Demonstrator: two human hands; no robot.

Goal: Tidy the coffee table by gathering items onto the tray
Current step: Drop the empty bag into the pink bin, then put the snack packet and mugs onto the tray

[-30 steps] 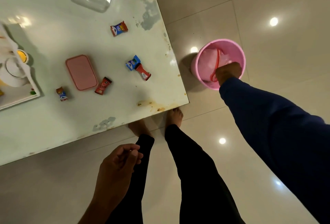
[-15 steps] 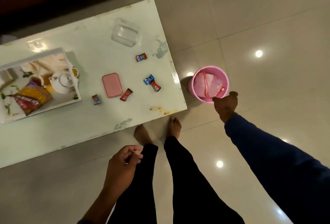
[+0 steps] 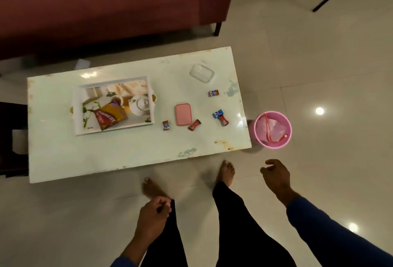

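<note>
The white tray (image 3: 77, 113) sits on the coffee table (image 3: 106, 151) toward its left end, holding a snack packet (image 3: 110, 115). A pink lid (image 3: 183, 114) lies near the table's middle, with one wrapped candy (image 3: 165, 125) between it and the tray and another (image 3: 194, 125) touching its near right corner. Two more candies (image 3: 220, 116) lie by the right edge, one (image 3: 213, 93) farther back, and a clear container (image 3: 201, 72) near the far right corner. A pink bin (image 3: 272, 129) stands on the floor off the right edge. The left hand (image 3: 152, 215) hangs loosely curled; the right hand (image 3: 276, 176) is spread and empty.
</note>
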